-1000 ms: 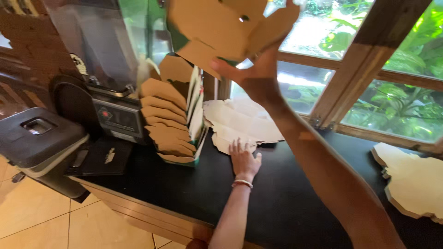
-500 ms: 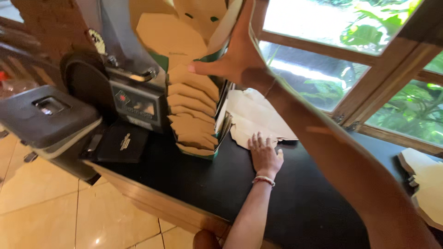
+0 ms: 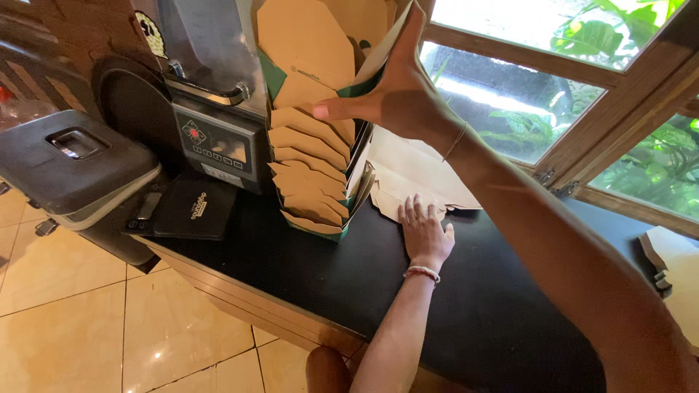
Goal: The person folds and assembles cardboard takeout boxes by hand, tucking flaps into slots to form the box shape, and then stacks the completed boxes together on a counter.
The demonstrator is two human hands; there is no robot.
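The right hand (image 3: 397, 94) is high up in the middle of the picture. It holds a folded brown box (image 3: 320, 44) at the top of a tall stack of boxes (image 3: 313, 182). The thumb sticks out to the left across the front of the box, and the fingers go up along its right side. So this hand is closed on the box. The box has a green and white edge. It sits right on top of the stack, touching the boxes under it.

The stack is in the middle of the picture. The boxes are nested one inside the next and lean a little. The stack stands on a black counter (image 3: 466, 320).

The left hand (image 3: 426, 233) is lower, near the middle. It lies flat with the fingers spread, holding nothing. The fingertips rest on a pile of flat cardboard sheets (image 3: 419, 178) that lies on the counter, just to the right of the stack. There is a beaded band (image 3: 422, 273) on this wrist.

To the left of the stack, touching it or nearly so, stands a grey machine (image 3: 211, 94) with small buttons. A black wallet (image 3: 191, 211) lies in front of the machine. At the far left is a black bin lid (image 3: 73, 156). A wooden window (image 3: 575, 109) fills the upper right, with green leaves outside. More flat cardboard (image 3: 673, 269) lies at the right edge.
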